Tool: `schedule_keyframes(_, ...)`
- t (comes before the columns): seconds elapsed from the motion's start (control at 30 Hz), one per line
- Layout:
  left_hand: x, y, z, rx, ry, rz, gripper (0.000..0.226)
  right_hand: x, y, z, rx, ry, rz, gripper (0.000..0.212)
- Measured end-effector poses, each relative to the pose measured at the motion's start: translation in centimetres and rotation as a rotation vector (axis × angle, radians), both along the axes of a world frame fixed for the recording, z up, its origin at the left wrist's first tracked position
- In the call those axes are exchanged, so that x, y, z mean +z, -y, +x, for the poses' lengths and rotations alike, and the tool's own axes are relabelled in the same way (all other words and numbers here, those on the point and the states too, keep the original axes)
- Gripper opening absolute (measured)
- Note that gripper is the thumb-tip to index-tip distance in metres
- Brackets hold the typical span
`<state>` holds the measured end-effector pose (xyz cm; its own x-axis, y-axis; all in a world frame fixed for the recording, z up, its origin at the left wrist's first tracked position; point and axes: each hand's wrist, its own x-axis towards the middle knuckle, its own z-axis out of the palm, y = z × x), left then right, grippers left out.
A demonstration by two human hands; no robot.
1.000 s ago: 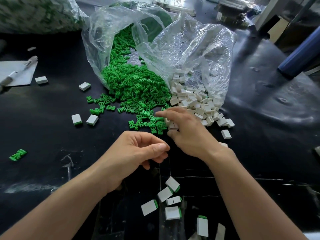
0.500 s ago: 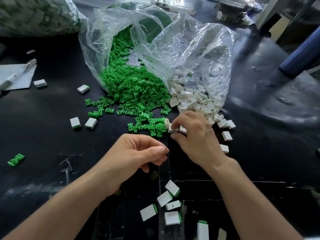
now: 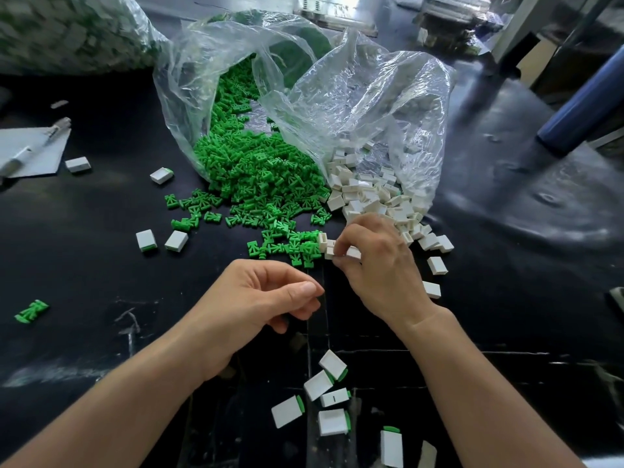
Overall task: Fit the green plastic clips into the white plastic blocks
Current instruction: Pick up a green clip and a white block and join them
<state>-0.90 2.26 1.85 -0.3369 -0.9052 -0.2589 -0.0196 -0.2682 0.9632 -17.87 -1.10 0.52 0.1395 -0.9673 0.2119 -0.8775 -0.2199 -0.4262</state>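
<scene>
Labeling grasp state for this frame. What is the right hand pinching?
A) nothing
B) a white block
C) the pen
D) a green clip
B: the right hand has its thumb and fingertips closed on a white block at the near edge of the white pile, just right of the loose green clips.

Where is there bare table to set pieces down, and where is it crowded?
Bare table lies left of the left hand, between the stray green clip and two white blocks; right of the right hand, past the loose blocks. Crowded: the spilled piles at the bag mouths, and finished pieces between the forearms.
</scene>
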Motion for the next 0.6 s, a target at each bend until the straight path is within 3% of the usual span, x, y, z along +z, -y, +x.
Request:
schedule_keyframes(0.2, 0.0, 0.1, 0.0, 0.003, 0.012, -0.004, 0.023, 0.1, 0.1, 0.2, 0.036, -0.01, 0.034, 0.017)
schedule_keyframes(0.4, -0.2, 0.0, 0.0, 0.037, 0.037, 0.015, 0.014, 0.3, -0.1, 0.0, 0.07, -0.026, 0.027, 0.012)
schedule_keyframes(0.43, -0.2, 0.1, 0.0, 0.078, 0.038, 0.023, 0.009, 0.4, -0.2, 0.0, 0.072, 0.029, 0.026, 0.012)
schedule_keyframes(0.6, -0.2, 0.3, -0.1, 0.175, 0.018, 0.035, 0.031, 1.3, -1.1, 0.8, 0.237, 0.387, 0.18, 0.014)
